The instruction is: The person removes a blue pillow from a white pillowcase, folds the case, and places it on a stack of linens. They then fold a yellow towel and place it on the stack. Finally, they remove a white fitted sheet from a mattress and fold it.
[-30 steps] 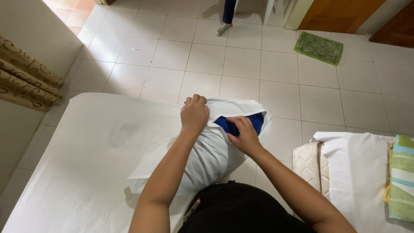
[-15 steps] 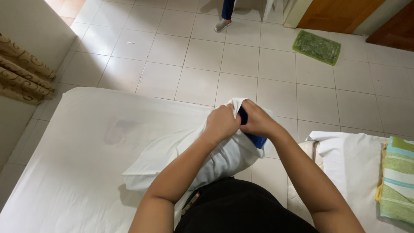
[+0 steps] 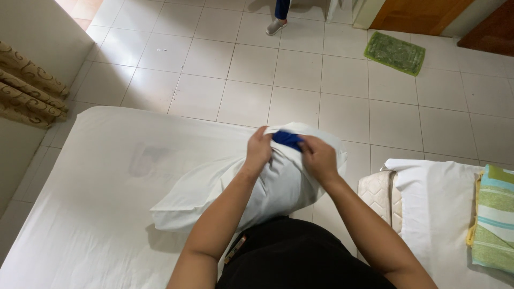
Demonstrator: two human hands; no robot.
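I see pale floor tiles (image 3: pixel 300 69), a green mat (image 3: pixel 394 53), curtain (image 3: pixel 29 88), wooden door (image 3: pixel 417 13), sunlight top left.

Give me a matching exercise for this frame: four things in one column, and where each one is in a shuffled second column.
Things:
1. white pillowcase
2. green mat
3. striped towel
4. patterned curtain

Places:
A. far left, against the wall
B. on the tiled floor near the wooden door
C. gripped at its open end by the left hand and right hand
D. folded on the smaller bed at the right edge

Pairs: 1-C, 2-B, 3-D, 4-A
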